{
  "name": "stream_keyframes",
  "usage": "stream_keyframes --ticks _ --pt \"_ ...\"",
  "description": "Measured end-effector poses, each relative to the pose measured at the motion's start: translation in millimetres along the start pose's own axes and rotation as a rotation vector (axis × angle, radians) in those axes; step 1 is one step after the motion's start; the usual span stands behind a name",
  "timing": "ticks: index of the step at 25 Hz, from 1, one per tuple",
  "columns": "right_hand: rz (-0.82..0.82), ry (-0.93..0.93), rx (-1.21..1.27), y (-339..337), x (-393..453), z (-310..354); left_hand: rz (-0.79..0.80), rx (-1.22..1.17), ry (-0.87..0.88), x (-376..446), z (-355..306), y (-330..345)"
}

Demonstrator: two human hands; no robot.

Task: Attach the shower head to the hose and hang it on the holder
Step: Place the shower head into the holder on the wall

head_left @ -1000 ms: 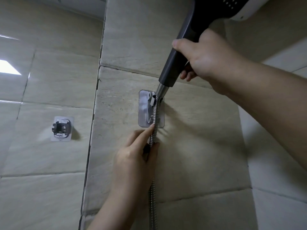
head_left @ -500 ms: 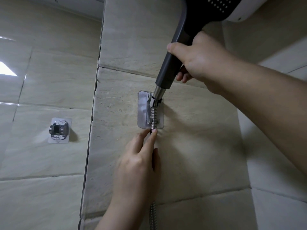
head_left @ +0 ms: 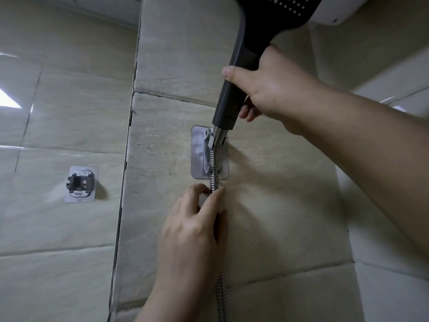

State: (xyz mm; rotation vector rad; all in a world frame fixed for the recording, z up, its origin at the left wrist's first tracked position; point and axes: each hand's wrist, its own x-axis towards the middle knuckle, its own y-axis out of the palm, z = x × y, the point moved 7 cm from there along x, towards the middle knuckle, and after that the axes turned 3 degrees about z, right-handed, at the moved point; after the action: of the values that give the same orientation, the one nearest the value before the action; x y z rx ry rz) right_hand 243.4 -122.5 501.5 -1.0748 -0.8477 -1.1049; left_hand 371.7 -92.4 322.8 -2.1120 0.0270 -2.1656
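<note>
A dark grey shower head (head_left: pixel 234 84) with a perforated face at the top of the view is joined to a ribbed metal hose (head_left: pixel 213 163). Its chrome nut sits at the top of a wall holder (head_left: pixel 199 154) with a shiny square backplate, and the hose runs down through the holder. My right hand (head_left: pixel 274 87) is wrapped around the dark handle just above the holder. My left hand (head_left: pixel 195 231) pinches the hose right below the backplate, and the hose carries on down past my wrist.
A second small chrome holder (head_left: pixel 80 183) is stuck on the tiled wall to the left, past a vertical corner joint (head_left: pixel 126 159). A white fixture (head_left: pixel 334 10) overhangs at the top right. Beige tiles cover all the walls.
The shower head has come down a little so its nut meets the top of the holder. My left hand slid down the hose from the backplate's lower edge to just below it.
</note>
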Motion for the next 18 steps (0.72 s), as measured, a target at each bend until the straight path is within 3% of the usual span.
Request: stream_keyframes --ticks 8,18 --pt "0.077 -0.016 -0.081 8 2 7 0.067 0.082 -0.030 8 -2 0" --pt "-0.040 -0.007 -0.111 9 -12 6 0.110 0.146 0.003 10 -5 -4"
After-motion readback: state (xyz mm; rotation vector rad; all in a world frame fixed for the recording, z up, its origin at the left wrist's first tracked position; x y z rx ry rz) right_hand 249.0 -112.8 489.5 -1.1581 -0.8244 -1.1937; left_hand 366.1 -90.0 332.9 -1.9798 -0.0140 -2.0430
